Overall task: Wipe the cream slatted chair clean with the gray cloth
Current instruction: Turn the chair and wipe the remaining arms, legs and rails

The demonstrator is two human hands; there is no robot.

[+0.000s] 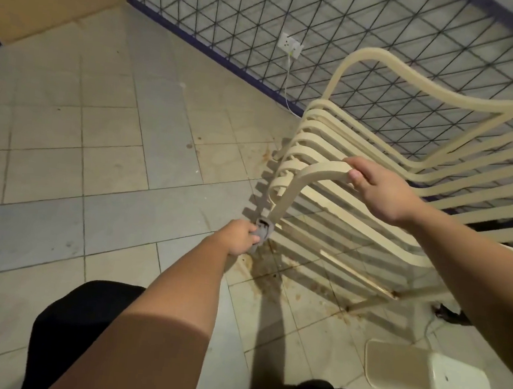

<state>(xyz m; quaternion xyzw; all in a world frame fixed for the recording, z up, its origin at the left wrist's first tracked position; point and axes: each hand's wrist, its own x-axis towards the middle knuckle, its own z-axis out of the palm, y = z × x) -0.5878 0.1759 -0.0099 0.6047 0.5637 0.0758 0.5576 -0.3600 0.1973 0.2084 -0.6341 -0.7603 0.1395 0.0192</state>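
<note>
The cream slatted chair (332,145) stands to the right on the tiled floor, its curved armrests and slats facing me. My right hand (381,190) grips the top of the near armrest. My left hand (240,236) is closed on the gray cloth (264,228), which is wrapped around the lower part of the near front leg, close to the floor. Most of the cloth is hidden inside my fist.
A white rectangular container (425,375) lies on the floor at the lower right. Brown stains (260,270) spot the tiles under the chair. A patterned wall with a socket (291,45) and a hanging cable runs behind the chair. Open floor lies to the left.
</note>
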